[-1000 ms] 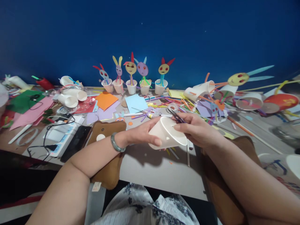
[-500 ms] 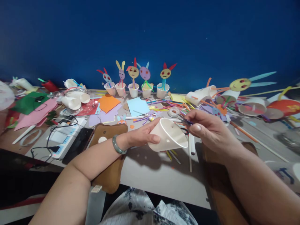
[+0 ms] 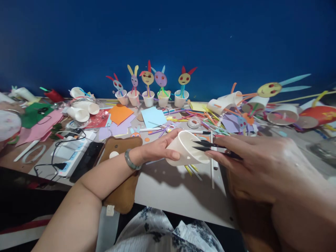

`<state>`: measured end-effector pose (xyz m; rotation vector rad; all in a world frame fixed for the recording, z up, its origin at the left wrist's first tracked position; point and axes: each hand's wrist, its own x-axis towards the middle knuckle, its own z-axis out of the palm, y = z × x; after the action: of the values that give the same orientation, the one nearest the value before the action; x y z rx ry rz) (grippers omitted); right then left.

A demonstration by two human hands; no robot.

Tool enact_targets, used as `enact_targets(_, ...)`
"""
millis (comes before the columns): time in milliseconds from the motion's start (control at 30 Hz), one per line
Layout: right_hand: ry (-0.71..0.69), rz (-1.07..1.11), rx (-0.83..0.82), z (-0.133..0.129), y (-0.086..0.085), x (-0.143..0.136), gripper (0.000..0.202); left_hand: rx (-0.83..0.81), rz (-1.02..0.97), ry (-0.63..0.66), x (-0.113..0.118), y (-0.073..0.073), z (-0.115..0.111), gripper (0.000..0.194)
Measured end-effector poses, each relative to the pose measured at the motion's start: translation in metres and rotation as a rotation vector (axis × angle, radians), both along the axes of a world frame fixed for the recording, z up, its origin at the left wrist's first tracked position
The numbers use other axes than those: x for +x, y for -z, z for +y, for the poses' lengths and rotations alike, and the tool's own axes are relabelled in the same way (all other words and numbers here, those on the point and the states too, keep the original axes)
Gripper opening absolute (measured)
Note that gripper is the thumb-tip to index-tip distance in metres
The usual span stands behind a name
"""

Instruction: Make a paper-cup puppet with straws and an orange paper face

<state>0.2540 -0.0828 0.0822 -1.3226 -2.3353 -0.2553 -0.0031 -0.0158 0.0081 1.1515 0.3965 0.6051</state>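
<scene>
A white paper cup (image 3: 177, 151) lies tilted in my left hand (image 3: 162, 148), its mouth turned toward the right. The fingers of that hand are mostly behind the cup, with the thumb on its near side. My right hand (image 3: 252, 161) grips dark scissors (image 3: 203, 145), whose slightly parted blades point left at the cup's mouth. The blade tips overlap the cup's opening in the view; whether they touch its wall I cannot tell.
Several cups with paper rabbit figures (image 3: 148, 99) stand along the blue wall. Coloured paper (image 3: 153, 117), tape (image 3: 193, 122) and loose sticks lie behind my hands. A power strip (image 3: 75, 154) and a brown cushion (image 3: 123, 192) are at left.
My right hand has turned, and the scissors now point left with blades parted at the cup's mouth. The cup has stayed nearly in place in my left hand.
</scene>
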Motion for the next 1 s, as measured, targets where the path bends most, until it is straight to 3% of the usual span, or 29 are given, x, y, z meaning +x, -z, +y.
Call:
enact_targets(133, -0.048, -0.23, 0.227, -0.004, -0.004, -0.009, 0.037, 0.01, -0.025, 0.006, 0.0, 0.006, 0.001, 0.08)
enact_targets(300, 0.045, -0.31, 0.311, -0.008, -0.004, -0.017, 0.039, 0.045, -0.036, 0.001, 0.001, 0.009, 0.003, 0.078)
enact_targets(633, 0.081, -0.325, 0.325, -0.014, -0.005, -0.023, 0.043, 0.107, 0.078, -0.052, 0.004, -0.004, 0.0, 0.082)
enact_targets(1000, 0.048, -0.33, 0.302, -0.019, -0.005, -0.021, 0.037, 0.164, 0.059, -0.039, 0.004, 0.001, 0.001, 0.085)
